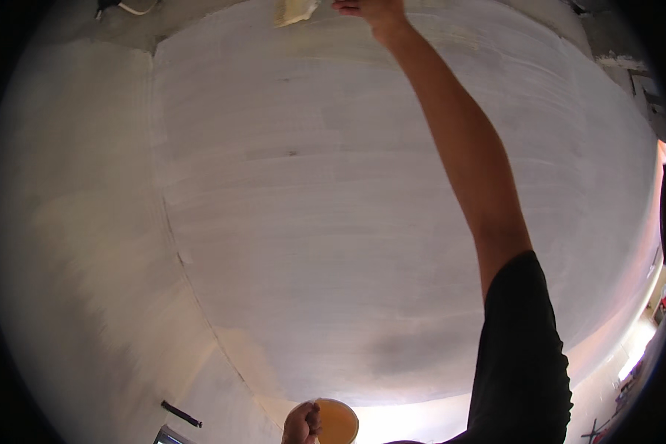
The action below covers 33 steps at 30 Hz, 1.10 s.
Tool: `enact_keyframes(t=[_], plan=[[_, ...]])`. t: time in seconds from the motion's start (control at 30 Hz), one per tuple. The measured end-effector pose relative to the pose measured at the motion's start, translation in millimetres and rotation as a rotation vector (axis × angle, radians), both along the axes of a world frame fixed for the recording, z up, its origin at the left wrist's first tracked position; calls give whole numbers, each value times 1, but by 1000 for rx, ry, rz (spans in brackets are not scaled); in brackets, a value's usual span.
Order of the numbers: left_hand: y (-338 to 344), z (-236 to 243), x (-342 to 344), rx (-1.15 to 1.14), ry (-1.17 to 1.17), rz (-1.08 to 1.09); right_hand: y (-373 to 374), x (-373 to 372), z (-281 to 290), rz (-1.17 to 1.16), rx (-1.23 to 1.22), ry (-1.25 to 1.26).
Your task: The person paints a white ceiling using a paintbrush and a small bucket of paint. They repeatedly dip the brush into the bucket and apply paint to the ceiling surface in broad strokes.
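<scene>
My right arm, in a dark sleeve, reaches up the wall to the top edge of the head view. There my right hand (pixel 374 13) is cut off by the frame, its visible fingers curled. Just left of it shows the pale yellowish head of what looks like a wide paint brush (pixel 296 10), against the wall; its handle is out of view. Low in the middle, my left hand (pixel 302 424) is closed at the rim of a round container (pixel 339 423), apparently a bucket, with an orange-tan inside.
A broad whitish wall (pixel 333 200) with streaky brush marks fills the view. It meets a second wall (pixel 89 185) at a corner on the left. A dark strip (pixel 181 414) and a dark-framed thing (pixel 170 435) are at lower left. A cable (pixel 137 10) hangs at upper left.
</scene>
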<state>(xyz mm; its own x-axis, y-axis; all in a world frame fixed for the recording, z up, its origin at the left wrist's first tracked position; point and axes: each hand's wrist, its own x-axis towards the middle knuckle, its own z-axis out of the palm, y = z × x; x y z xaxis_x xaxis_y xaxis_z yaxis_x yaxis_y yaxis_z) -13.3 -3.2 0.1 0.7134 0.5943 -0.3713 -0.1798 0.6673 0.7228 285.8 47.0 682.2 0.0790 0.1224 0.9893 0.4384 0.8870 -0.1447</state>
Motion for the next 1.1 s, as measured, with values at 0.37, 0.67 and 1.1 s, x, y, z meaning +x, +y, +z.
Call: enact_keyframes(t=[0.37,0.67,1.1], plan=[[10,-66,-9,153,-4,104,110,-55,59,-478,168,233],[42,-53,16,113,17,1,-38,140,167,-87,-322,71],[65,-87,21,398,29,-7,31,100,131,247,-146,190]])
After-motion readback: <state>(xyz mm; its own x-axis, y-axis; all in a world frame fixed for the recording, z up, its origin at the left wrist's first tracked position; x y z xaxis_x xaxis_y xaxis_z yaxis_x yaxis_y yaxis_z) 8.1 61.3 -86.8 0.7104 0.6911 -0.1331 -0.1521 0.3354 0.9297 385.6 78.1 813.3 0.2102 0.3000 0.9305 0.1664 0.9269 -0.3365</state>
